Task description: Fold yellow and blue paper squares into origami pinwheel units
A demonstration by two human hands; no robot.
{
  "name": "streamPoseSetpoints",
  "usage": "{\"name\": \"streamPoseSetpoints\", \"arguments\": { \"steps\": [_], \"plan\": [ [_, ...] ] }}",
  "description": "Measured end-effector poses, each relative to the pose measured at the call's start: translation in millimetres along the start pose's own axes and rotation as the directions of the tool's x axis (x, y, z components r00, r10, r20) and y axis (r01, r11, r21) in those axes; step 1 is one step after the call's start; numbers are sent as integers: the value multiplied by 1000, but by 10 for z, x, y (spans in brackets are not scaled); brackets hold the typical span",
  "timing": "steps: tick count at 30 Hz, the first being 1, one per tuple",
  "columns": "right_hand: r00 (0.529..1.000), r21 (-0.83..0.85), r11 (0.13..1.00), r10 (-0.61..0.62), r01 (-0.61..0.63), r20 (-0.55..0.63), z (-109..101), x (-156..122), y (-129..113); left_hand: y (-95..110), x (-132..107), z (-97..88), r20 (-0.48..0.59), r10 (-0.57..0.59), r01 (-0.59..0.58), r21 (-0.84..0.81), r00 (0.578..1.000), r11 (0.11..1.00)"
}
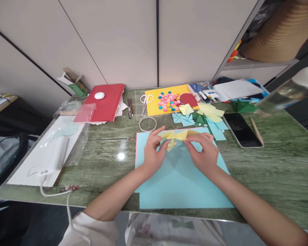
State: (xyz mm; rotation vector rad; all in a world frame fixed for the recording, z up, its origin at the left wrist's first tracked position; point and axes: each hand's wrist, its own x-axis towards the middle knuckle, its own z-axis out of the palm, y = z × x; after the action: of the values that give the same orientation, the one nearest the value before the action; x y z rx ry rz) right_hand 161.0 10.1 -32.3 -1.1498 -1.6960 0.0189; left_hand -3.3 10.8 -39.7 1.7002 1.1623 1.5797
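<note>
Green marble-look desk (272, 171) fills most of your view, pushed up against plain beige wall panels (118, 37), with a shelf unit (259, 65) off to your right. Biggest thing on it is the light blue sheet (179, 184) right in front of you, hanging a little over the near edge. To your left there's a white board under a clear plastic bag (53, 147), and behind that a red folder (105, 100) with a small white puck (99, 95) sitting on top. Further back is a yellow sheet (154, 106) with a heap of pink and blue bits (168, 101), white scissors (145, 100) and a clear tape ring (147, 123) just in front. Black phone (242, 130) lies face up on your right, a wooden stick (256, 131) just beside it. Loose folded squares (207, 118) in yellow, blue and green sit between the phone and your hands.

Your left hand (152, 155) and right hand (204, 153) are both pinched narrow on the yellow folded paper (176, 136), held just above the far end of the blue sheet. Nothing's blocking it. Any writing is too small to read.
</note>
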Motion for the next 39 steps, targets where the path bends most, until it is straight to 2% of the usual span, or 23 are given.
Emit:
{"name": "streamPoseSetpoints", "arguments": {
  "steps": [3, 6, 11, 16, 18, 26, 32, 35, 39],
  "plan": [
    [1000, -10, 1000, -2, 2, -12, 4, 2, -8, -54, 5, -33, 68, 201, -211, 188, 977, 959],
    [999, 8, 1000, -22, 22, -27, 0, 12, -14, -58, 20, -62, 109, 277, -296, 258, 955, 919],
    [999, 17, 1000, -22, 22, -45, -11, 25, -14, -30, 19, -65, 129, 221, -247, 241, 967, 939],
    [998, 30, 999, -27, 29, -60, -15, 17, -2, 22, 28, -61, 113, 11, -36, 220, 993, 975],
    [998, 23, 999, -23, 25, -51, -15, 15, -3, 46, 47, -66, 126, -17, -8, 202, 992, 979],
    [998, -24, 998, -63, 62, -20, -2, 11, -7, 50, 88, -63, 147, 119, -154, 262, 982, 953],
    [992, -68, 990, -126, 126, 12, -9, -8, 31, 11, 97, -95, 182, 322, -369, 405, 929, 836],
    [987, -92, 983, -159, 160, 18, -2, -24, 52, 8, 108, -97, 207, 316, -374, 387, 926, 843],
    [985, -90, 981, -170, 172, 22, 5, -35, 70, 30, 128, -82, 171, 297, -342, 402, 940, 850]
  ]
}}
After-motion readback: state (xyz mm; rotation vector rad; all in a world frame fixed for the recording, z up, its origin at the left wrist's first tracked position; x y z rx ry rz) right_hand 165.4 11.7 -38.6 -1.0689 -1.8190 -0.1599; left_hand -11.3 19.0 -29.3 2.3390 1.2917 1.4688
